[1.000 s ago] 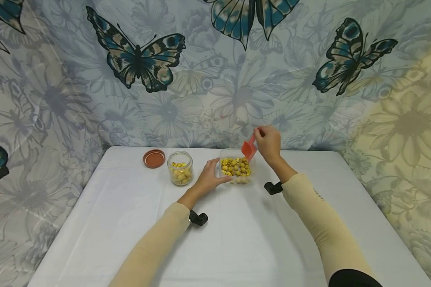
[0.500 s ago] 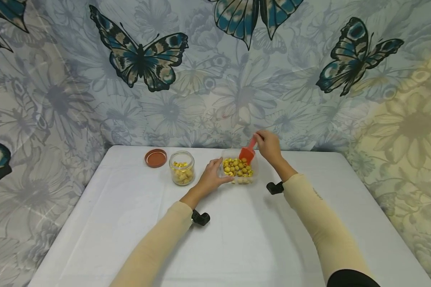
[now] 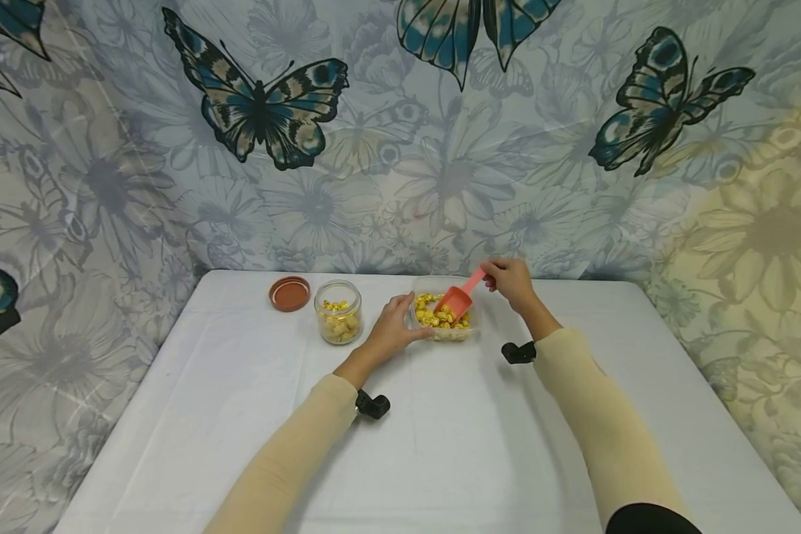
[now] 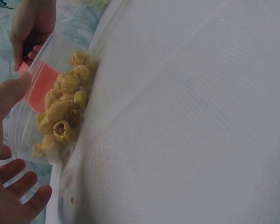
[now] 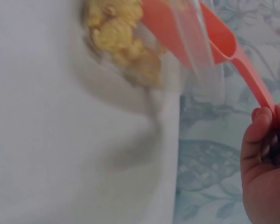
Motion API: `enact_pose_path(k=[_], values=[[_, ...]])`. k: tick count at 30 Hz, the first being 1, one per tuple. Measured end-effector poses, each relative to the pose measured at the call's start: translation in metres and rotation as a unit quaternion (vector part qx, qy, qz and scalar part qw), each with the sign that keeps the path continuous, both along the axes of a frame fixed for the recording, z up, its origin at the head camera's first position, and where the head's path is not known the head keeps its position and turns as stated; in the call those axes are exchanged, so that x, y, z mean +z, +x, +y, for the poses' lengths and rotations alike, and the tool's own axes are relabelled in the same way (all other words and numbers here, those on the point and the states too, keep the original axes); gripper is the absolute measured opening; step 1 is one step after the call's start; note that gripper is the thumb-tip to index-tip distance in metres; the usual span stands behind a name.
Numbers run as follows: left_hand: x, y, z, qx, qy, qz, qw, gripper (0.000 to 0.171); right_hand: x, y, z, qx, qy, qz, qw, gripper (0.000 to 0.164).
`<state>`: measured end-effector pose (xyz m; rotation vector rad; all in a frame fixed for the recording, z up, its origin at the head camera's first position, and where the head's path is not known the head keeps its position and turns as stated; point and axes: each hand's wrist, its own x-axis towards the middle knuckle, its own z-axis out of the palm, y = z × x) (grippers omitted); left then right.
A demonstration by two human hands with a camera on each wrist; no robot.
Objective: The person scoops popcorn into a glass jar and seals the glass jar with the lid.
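A clear plastic container (image 3: 434, 282) of yellow caramel popcorn (image 4: 67, 95) stands at the far side of the table. My left hand (image 3: 389, 330) steadies its left end, the thumb lying along the rim and the other fingers spread loosely beside the wall. Pinched by the handle's end in my right hand (image 3: 512, 283), a coral-pink scoop (image 3: 457, 301) slants down to the left with its bowl inside the container, among the popcorn. The right wrist view shows the scoop's handle (image 5: 252, 79) between thumb and fingers, outside the container.
Left of the container is an uncovered glass jar (image 3: 319, 317) partly filled with popcorn. A brown lid (image 3: 289, 294) lies beside the jar. White cloth covers the table (image 3: 440, 445), and a butterfly-patterned backdrop (image 3: 374, 215) rises right behind its far edge.
The right hand has come down and a little right, tilting the scoop, whose bowl has moved from the container's back right corner leftward into the popcorn. The left hand stays at the container.
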<state>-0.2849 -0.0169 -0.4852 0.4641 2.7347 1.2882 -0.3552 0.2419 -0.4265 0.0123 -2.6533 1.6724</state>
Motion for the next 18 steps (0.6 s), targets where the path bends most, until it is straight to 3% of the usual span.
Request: enact_pose_path(k=[10, 18], values=[[0.001, -0.001, 0.001, 0.003, -0.002, -0.007, 1.0, 0.093, -0.011, 0.014, -0.015, -0.011, -0.093, -0.1, 0.991, 0.036], [0.001, -0.001, 0.0, 0.004, -0.004, -0.005, 1.0, 0.091, -0.011, 0.02, -0.017, -0.065, -0.129, -0.143, 0.979, 0.037]])
